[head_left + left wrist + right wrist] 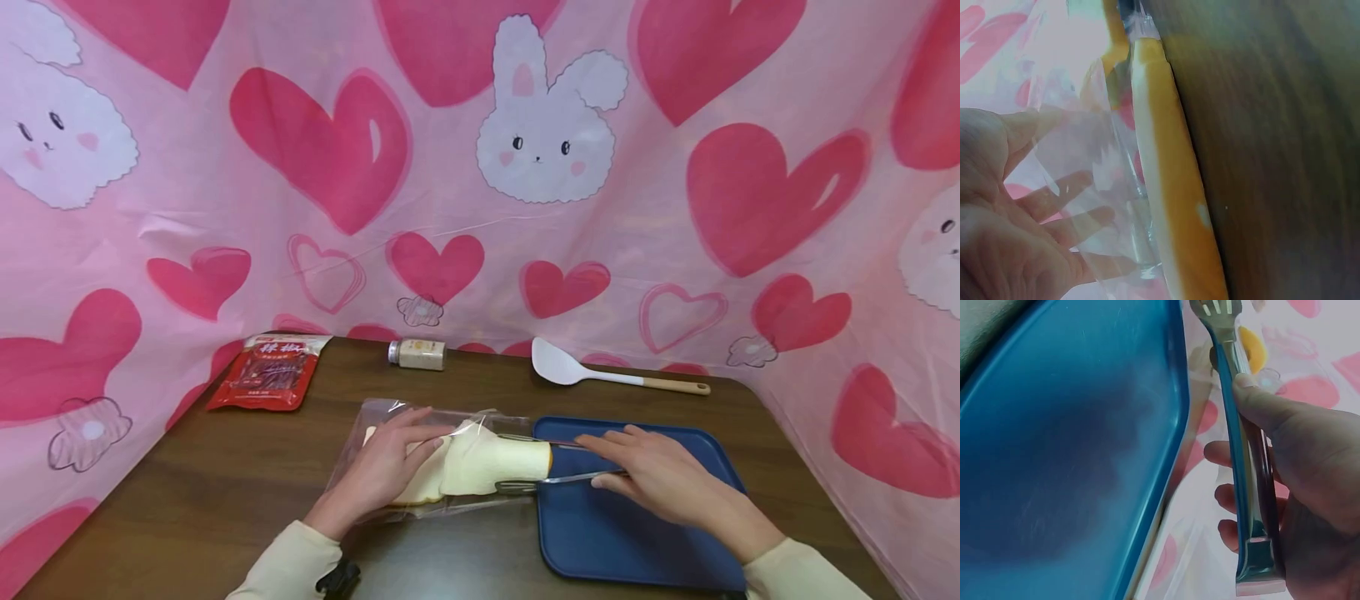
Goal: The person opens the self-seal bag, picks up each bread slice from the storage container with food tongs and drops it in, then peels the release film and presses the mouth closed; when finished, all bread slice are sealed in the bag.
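Observation:
My right hand (654, 471) grips metal tongs (1244, 456), thumb on one arm and fingers round the other. The tongs' ends stand on either side of a pale bread slice (495, 465) with a brown crust, at the right end of a clear plastic bag (367, 410). Another bread slice (1175, 187) lies flat in the bag, partly hidden by my left hand (393, 457). That hand is over the bag with its fingers spread, touching the film; the left wrist view shows the fingers through the plastic. Whether the tongs press the bread is hard to tell.
A blue tray (600, 550) lies under my right hand, beside the bag. Along the back of the brown table (187, 517) are a red packet (270, 373), a small seasoning jar (418, 354) lying on its side and a white spatula (558, 364) with a wooden handle end.

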`<state>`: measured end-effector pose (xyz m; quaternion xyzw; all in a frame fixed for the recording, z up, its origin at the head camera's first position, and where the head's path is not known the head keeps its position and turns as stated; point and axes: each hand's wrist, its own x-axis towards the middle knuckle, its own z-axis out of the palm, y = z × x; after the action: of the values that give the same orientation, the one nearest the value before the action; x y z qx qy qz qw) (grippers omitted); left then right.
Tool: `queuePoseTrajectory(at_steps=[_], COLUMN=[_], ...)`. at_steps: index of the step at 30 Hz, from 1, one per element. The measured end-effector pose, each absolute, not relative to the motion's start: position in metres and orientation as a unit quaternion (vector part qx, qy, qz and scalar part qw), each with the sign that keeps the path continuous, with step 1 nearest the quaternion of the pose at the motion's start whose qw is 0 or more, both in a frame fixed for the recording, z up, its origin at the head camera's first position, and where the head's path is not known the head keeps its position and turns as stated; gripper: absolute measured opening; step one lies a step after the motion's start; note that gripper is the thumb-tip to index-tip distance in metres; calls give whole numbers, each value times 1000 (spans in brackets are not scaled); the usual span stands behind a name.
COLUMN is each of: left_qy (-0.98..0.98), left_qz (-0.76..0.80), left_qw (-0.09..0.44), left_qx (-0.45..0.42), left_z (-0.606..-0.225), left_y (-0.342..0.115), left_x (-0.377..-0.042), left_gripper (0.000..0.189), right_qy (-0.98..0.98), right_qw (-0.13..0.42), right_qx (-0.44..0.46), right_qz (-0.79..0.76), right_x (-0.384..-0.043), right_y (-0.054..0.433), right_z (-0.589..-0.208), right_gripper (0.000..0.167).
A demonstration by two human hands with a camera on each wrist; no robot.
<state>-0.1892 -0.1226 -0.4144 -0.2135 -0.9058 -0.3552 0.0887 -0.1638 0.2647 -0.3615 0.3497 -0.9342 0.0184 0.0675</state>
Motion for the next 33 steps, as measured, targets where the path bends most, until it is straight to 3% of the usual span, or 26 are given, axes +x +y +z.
queuePoseTrajectory(at_steps=[33], left_qy=[-900], left_qz=[-349], left_qw=[125], left_qx=[-230], left_z=[-410], left_y=[-118], left_x=[-186], left_gripper=[23], right_qy=[-924], right_qw=[3], right_qx=[372], right_qz=[83], right_x=[-187], right_y=[205], right_z=[-370], right_gripper=[57])
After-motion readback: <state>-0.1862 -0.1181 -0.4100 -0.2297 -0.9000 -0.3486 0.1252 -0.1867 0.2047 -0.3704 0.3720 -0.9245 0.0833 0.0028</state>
